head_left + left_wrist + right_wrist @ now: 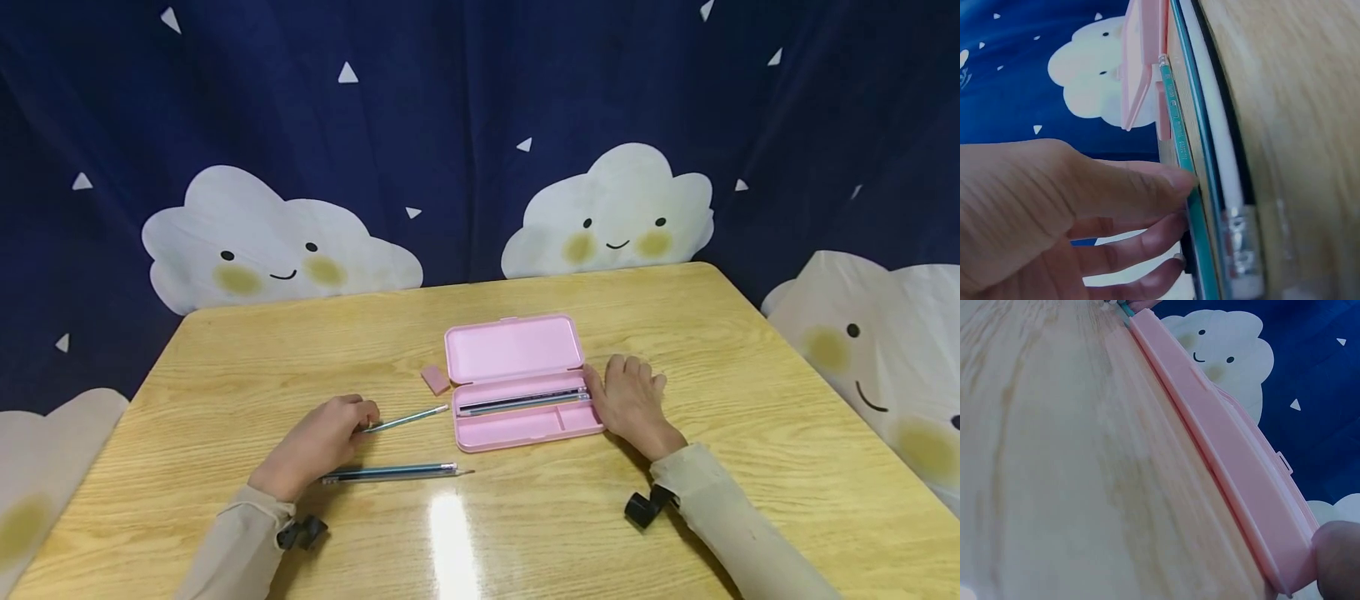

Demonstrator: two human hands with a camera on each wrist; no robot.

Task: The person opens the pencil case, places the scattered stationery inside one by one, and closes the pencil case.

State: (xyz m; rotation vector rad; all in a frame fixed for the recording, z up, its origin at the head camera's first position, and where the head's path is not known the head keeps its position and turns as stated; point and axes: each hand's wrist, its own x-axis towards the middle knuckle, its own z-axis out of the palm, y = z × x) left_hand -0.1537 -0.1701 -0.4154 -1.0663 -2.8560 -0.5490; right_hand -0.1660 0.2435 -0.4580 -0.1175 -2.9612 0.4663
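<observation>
My left hand [322, 437] pinches a teal pencil [408, 418] between thumb and fingers, left of the case. Its eraser end points toward the pink pencil case [504, 427]; in the left wrist view the thumb [1166, 184] lies on the pencil's side. Lid raised at the back, the case lies open and holds a few pencils [525, 404] in its long rear compartment. At the case's right end rests my right hand [633, 404], thumb against the end wall and other fingers spread beyond it. The right wrist view shows the case's front wall [1216, 444] and part of that thumb.
A pink eraser [434, 380] lies just left of the case. Nearer the front, several pencils [390, 472] lie side by side on the wooden table [555, 533]. Behind the table hangs a dark blue curtain [465, 125] with cloud faces.
</observation>
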